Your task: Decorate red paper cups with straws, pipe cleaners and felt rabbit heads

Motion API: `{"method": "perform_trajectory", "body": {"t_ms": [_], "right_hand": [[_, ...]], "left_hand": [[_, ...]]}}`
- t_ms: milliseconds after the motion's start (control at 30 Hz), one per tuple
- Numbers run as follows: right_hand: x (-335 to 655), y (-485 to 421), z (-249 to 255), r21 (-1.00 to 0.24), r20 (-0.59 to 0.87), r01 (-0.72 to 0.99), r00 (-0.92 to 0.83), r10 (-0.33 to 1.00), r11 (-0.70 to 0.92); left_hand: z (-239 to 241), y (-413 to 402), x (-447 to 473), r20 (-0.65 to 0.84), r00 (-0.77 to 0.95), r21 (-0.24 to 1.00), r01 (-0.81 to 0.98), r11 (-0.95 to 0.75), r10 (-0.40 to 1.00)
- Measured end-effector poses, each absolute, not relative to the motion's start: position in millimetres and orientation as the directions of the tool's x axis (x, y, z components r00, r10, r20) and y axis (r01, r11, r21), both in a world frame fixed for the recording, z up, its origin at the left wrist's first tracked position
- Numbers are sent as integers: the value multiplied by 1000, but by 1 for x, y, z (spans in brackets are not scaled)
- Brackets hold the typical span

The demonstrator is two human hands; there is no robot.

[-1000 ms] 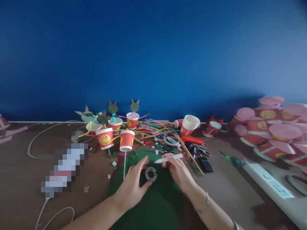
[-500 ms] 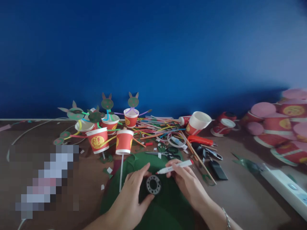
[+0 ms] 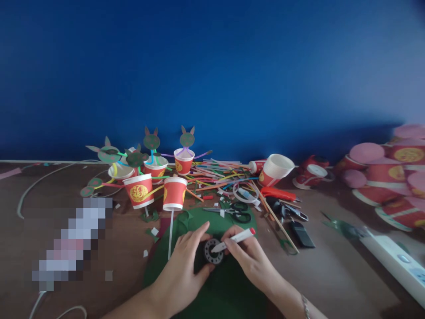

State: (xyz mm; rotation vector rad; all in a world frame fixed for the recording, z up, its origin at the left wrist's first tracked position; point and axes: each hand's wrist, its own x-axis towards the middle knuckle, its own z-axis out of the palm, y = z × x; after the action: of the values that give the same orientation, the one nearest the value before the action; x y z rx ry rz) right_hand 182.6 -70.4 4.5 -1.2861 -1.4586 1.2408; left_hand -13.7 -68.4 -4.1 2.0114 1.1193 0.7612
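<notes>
In my right hand [image 3: 247, 254] I grip a white marker [image 3: 239, 237] with a red end, pen-fashion. Its tip reaches into the centre of a dark ring with a grey face and small holes [image 3: 206, 253]. My left hand [image 3: 184, 257] curves around this ring's left side, thumb at the lower edge and fingers at the upper one. Beneath both hands lies a large green sheet [image 3: 229, 292], probably paper. Black-handled scissors [image 3: 241, 212] rest on its far edge. Whether the marker tip touches the sheet inside the ring is hidden.
Red paper-cup figures [image 3: 137, 190] with green animal heads stand at left. Behind the sheet lie coloured sticks [image 3: 215, 170]. White stacked cups [image 3: 277, 166], a red-orange cutter-like tool [image 3: 279, 193] and a black lighter-like object [image 3: 302, 234] are to the right. A white power strip [image 3: 395, 261] lies far right.
My right hand has moved left and down, bringing the marker tip from above the ring into its centre. The left hand stays around the ring. The view has shifted slightly.
</notes>
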Motion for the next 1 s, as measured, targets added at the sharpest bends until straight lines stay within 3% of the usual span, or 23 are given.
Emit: {"method": "perform_trajectory", "body": {"t_ms": [367,1000], "right_hand": [[177,-70,1,-979,50,190,-109,993,70],[173,-67,2,-975,21,215,-135,991,50]], "left_hand": [[1,-68,-13,180,453,806,441,-395,873],[-1,-68,-13,179,445,823,421,-382,877]]}}
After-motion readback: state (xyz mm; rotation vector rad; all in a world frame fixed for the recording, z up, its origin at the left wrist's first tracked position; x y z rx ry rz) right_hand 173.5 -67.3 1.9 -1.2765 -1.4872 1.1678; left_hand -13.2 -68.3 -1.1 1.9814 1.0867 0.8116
